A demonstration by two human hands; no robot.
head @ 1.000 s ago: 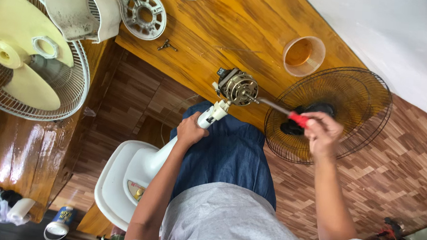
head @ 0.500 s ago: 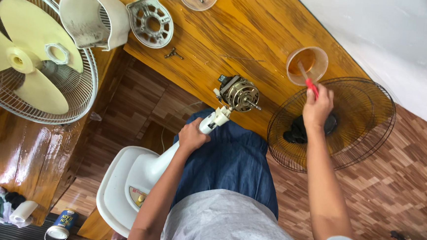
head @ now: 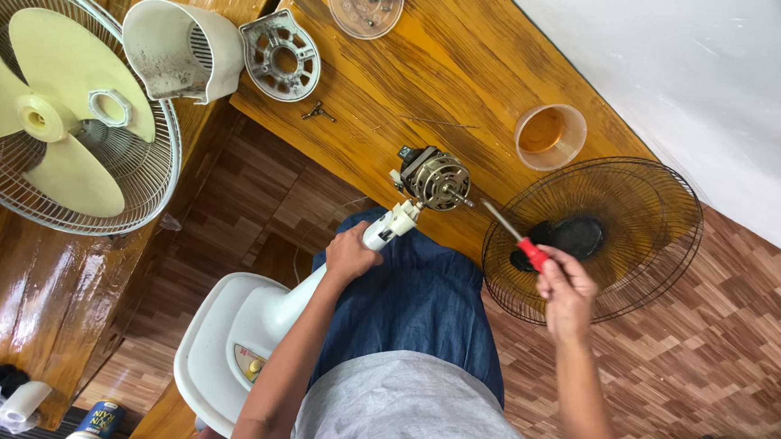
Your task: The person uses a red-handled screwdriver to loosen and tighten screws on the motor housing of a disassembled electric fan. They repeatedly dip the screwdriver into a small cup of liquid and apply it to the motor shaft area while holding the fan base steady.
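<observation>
My left hand (head: 350, 253) grips the white neck of a fan stand (head: 291, 299), just below the bare fan motor (head: 436, 178) that rests at the edge of the wooden table (head: 471, 89). In my right hand (head: 567, 289) is a red-handled screwdriver (head: 516, 238), its metal tip pointing up-left toward the motor and a short way from it. The stand's white base (head: 220, 349) lies near my lap, over the blue cloth on my legs.
A black wire fan guard (head: 625, 225) leans by the table on the right. On the table: an orange-tinted cup (head: 550, 135), a clear round cover (head: 365, 1), a metal bracket plate (head: 279, 55), a white motor housing (head: 180, 48), small screws (head: 318, 111). A guard with yellow blades (head: 62, 118) lies left.
My right hand came back down from the cup with the screwdriver and now points it at the motor. The left hand stays on the neck.
</observation>
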